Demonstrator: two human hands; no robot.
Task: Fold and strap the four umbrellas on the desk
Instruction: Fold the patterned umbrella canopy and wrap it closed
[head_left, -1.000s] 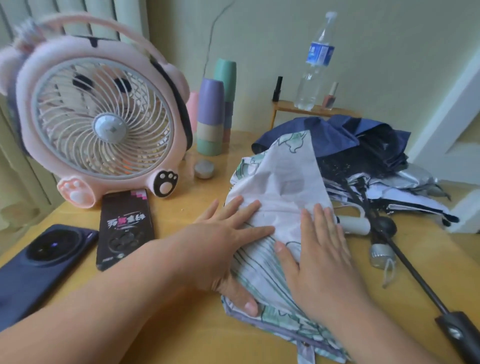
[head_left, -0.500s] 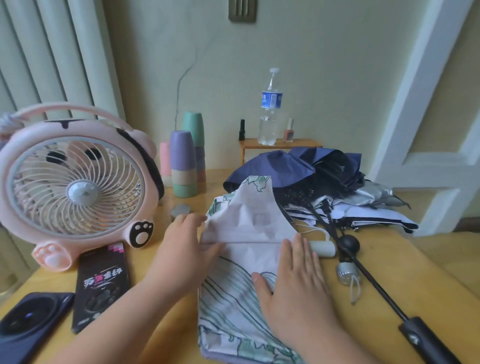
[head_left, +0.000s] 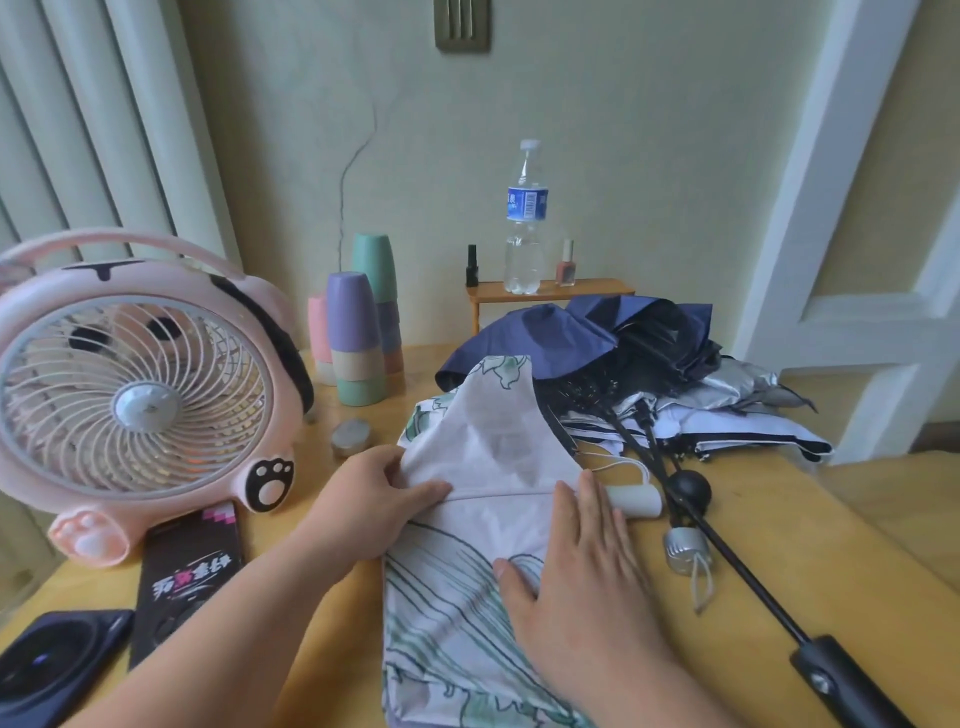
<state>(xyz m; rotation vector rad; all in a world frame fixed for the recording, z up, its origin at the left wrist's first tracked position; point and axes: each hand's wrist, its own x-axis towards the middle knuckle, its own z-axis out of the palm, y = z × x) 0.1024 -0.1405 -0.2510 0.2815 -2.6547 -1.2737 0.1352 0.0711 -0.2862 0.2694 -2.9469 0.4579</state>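
A white umbrella (head_left: 467, 597) with a green leaf print lies spread on the yellow wooden surface (head_left: 779, 545), right in front of the person and in the middle of the view. Its upper panel is turned up into a pale triangle whose tip rests against the pile behind it. The left hand (head_left: 374, 499) grips the left end of the crease, with the thumb on top and the curled fingers (head_left: 387, 460) clamped on the cloth. The right hand (head_left: 576, 577) lies flat on the canopy just below the crease, its fingers (head_left: 592, 504) straight and close together, pressing the fabric down. The umbrella's white handle (head_left: 636, 501) pokes out just beside the right fingertips.

Behind it, a navy umbrella (head_left: 545, 338) sits crumpled on a heap, touching a silver and white umbrella (head_left: 737, 431) to the right. A black shaft (head_left: 737, 566) runs from the heap toward the near right corner and ends in a black handle (head_left: 841, 680). A black ball knob (head_left: 689, 488) and a silver cap (head_left: 684, 548) with a cord loop lie beside the shaft.

On the left stand a pink fan (head_left: 140, 395), stacked pastel cups (head_left: 353, 338) and a small round tin (head_left: 351, 436). A dark phone (head_left: 52, 665) and a black box (head_left: 187, 571) lie near the front. A water bottle (head_left: 525, 223) stands on a small wooden shelf (head_left: 587, 291) by the wall.
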